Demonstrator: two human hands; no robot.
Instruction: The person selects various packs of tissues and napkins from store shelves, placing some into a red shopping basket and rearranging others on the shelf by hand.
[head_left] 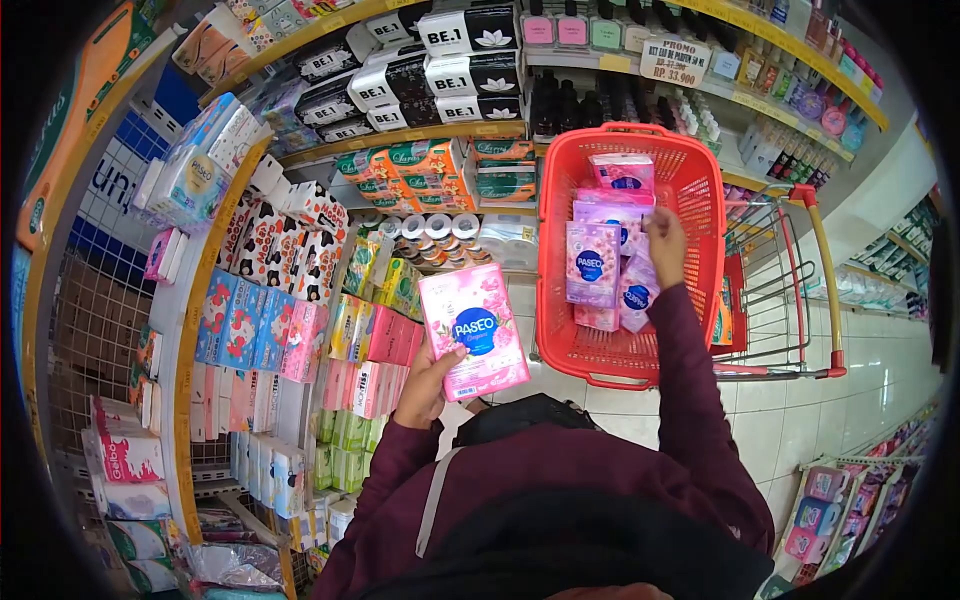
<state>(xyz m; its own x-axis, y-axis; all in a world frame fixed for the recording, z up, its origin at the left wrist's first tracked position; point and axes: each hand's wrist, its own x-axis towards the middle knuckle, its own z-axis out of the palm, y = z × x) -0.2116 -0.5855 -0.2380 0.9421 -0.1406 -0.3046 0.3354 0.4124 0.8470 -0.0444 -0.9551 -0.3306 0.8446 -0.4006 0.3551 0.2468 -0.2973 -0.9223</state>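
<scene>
My left hand (428,385) is closed on the lower left of a pink Paseo tissue pack (488,370), its thumb across the front. Beside the shelf and left of the red basket (552,345), the pack is held up with its label showing. My right hand (664,248) reaches over the basket's right half with fingers curled together; what they grip, if anything, is hidden. Close to those fingers lie several purple and pink Paseo packs, among them an upright one (592,262), a tilted one (638,296) and a pink one (622,172) at the far end.
The basket rests on a shopping cart (790,290) at right. Shelves of tissue packs (250,320) line the left, with black and white BE.1 packs (465,33) ahead. Perfume bottles (570,25) stand at the upper right. White floor tiles (790,415) show below the cart.
</scene>
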